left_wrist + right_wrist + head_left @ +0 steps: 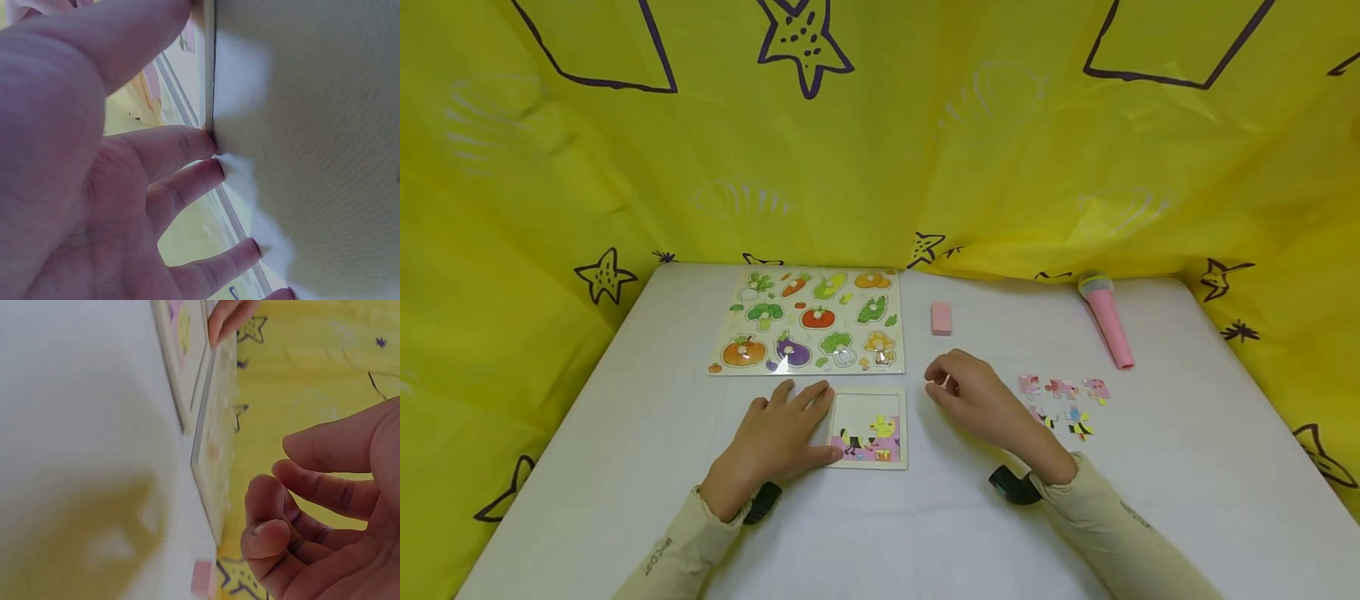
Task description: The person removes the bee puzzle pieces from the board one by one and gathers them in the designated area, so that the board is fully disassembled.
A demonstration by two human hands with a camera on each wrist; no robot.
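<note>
Cream-framed jigsaw (865,422), pink-and-yellow below, spread left hand (777,435) against its edge, loosely curled right hand (981,402) apart.

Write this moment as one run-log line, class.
left hand: touching jigsaw tray; right hand: empty; jigsaw tray: partly filled; jigsaw pieces: loose on table

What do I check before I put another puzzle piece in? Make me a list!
1. Puzzle frame steadied: ok, the left hand touches its left side.
2. Room for more: ok, the upper left inside is bare.
3. Right hand free: ok, it holds nothing.
4. Loose pieces picture side up: ok, their colours show.
5. Right hand at those pieces: not ok, it's nearer the frame.
6. Which piece fits next: cannot tell.
</note>
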